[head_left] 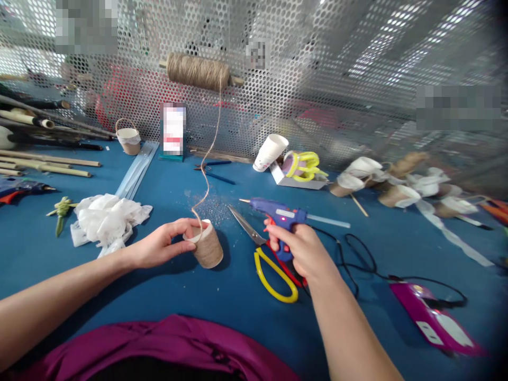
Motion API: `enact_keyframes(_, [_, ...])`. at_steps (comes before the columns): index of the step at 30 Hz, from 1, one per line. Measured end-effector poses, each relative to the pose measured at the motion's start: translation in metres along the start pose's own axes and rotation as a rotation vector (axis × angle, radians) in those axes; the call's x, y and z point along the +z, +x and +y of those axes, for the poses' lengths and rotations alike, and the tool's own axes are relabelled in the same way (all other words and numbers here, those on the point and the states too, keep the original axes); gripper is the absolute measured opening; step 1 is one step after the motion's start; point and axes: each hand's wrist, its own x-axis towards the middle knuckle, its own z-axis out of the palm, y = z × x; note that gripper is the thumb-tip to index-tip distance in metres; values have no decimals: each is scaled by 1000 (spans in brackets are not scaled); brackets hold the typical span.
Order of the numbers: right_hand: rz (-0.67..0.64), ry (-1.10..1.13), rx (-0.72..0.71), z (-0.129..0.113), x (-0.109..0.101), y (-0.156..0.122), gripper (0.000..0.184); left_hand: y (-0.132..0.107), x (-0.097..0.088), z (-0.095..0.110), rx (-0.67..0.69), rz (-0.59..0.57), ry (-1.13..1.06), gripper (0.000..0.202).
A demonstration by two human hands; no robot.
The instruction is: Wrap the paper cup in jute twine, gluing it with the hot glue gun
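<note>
My left hand (170, 243) is closed on the rim of a small paper cup (209, 247) wrapped in brown twine, tilted on its side above the blue table. From the cup's rim the twine (207, 180) runs up to a spool of twine (197, 71) on a stick at the mesh. In my right hand (304, 246) is a blue hot glue gun (273, 209), a glue stick poking out of its back and its nozzle pointing left. Scissors (275, 275) with yellow handles lie beneath the glue gun, blades toward the back.
Crumpled white fabric (111, 219) lies left, beside clear glue sticks (138, 166). A white paper cup (270, 152) leans by a box (301, 181) at the back. Several wrapped cups (399, 196) stand right. A black cord (365, 270) runs to a purple power strip (434, 320).
</note>
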Motion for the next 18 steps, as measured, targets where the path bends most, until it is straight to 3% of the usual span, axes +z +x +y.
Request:
enact_keyframes(4, [166, -79, 2, 17, -10, 28, 23, -1, 0, 1, 2, -9, 6, 16])
enact_keyframes(9, [176, -254, 3, 27, -14, 44, 35, 0, 0, 2, 6, -16, 32, 16])
enact_keyframes(14, [198, -386, -139, 10, -12, 41, 27, 0, 1, 4, 31, -12, 63, 14])
enact_keyframes(16, [148, -389, -216, -4, 1, 36, 21, 0, 1, 4, 41, -9, 74, 13])
enact_keyframes(18, [17, -366, -287, -19, 22, 29, 19, 0, 1, 5, 43, -7, 90, 13])
